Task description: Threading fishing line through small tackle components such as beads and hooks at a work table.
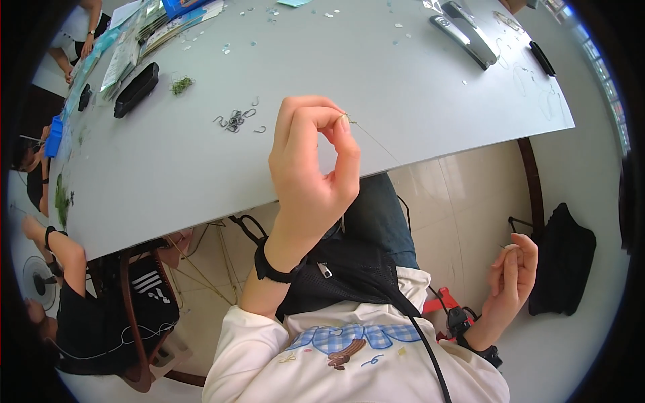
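Raised over the near edge of the table (403,94), my left hand (312,154) is closed in a pinch between thumb and forefinger. A fine thread (376,142) runs from a small greenish bit at those fingertips down to the right, where it fades from sight. Lower, off the table on the right, my right hand (514,275) is also closed, with thumb against bent fingers. A tiny, thin dark tip shows at its fingertips, too small to name. Beyond my left hand lies a small pile of dark metal hooks (235,121).
A tangled green clump (181,85) and a black tray (137,91) lie at the left. At the far right are a stapler (463,33) and a black pen-like object (542,58). Small pale discs dot the far tabletop. A seated person (101,316) is close on my left.
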